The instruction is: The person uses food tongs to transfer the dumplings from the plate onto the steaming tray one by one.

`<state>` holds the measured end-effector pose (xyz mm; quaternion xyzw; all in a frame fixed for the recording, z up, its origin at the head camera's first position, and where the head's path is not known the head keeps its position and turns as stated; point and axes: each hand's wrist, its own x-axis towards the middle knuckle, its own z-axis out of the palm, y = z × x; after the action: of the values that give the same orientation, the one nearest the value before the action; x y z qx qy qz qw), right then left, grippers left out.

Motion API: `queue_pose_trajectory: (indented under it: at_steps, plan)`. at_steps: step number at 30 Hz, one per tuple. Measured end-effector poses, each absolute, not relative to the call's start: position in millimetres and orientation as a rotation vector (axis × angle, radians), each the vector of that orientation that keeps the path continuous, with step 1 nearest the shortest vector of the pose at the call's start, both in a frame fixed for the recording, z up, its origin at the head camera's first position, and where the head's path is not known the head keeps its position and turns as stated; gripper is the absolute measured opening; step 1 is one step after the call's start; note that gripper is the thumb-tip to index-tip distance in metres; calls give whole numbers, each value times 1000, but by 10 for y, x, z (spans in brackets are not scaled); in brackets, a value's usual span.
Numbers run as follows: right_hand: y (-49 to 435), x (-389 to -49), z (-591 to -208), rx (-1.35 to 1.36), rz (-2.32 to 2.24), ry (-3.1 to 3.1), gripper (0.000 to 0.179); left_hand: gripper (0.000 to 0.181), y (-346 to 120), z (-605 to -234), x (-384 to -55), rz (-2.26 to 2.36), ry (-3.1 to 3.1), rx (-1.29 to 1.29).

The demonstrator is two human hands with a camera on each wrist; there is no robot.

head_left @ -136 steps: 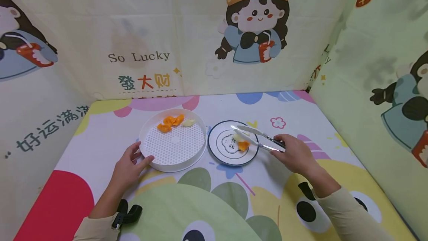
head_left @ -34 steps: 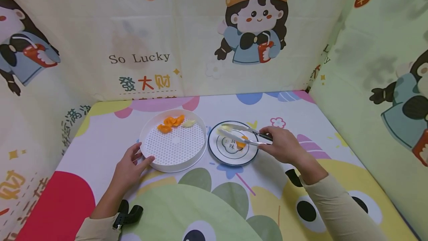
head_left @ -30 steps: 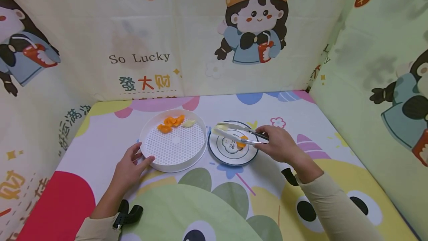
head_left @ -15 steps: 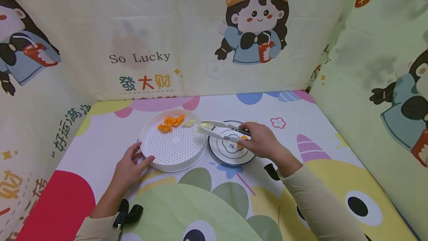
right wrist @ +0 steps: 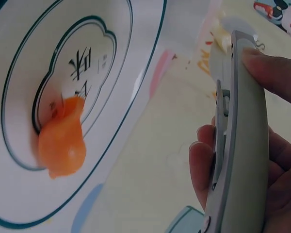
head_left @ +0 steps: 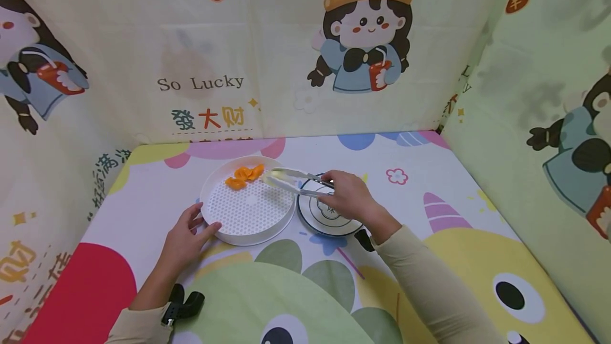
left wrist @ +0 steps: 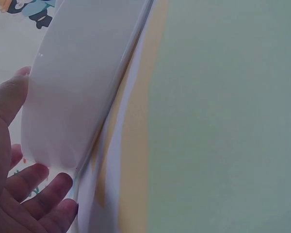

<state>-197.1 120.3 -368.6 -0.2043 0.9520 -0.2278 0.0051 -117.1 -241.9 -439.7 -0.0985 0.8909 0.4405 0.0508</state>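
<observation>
My left hand (head_left: 183, 238) holds the near left side of a round white steamer tray (head_left: 248, 214) with a perforated base; thumb and fingers lie along its wall (left wrist: 77, 87). Several orange dumpling-shaped pieces (head_left: 243, 173) sit at the back of the tray. In my right hand (head_left: 350, 195) are metal tongs (head_left: 310, 193), gripped at the handle. Their tips reach over the tray's right part around a pale yellow piece (head_left: 275, 175). The pale piece lying in the tray is hidden behind the tips. One orange piece (right wrist: 63, 141) lies on the blue-rimmed plate (head_left: 317, 222), masked by my right hand in the head view.
Tray and plate stand side by side on a tabletop with a cartoon-print cover (head_left: 296, 280). Printed cloth walls (head_left: 277, 58) enclose the table at the back and both sides. My right forearm crosses the near right part of the table.
My right hand and the tongs have moved left from above the plate to the tray, carrying the pale piece off the plate. The left hand and tray have stayed in place.
</observation>
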Motion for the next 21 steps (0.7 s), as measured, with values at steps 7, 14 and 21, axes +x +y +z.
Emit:
queue_pose_trajectory:
  at_steps: [7,14,21]
  plan:
    - [979,-2014,-3711,-605,-672,2998,40,94,-2423,-4391,-1166,1333,2707,-307]
    - [761,-2036,-3737,-555,-625,2985,43,92,-2420,-4386,-1157,1341,2709,-299]
    - [617,-2072,-3766,-521,-572,2975,45,92,-2414,-4377,-1158,1346,2710,-295]
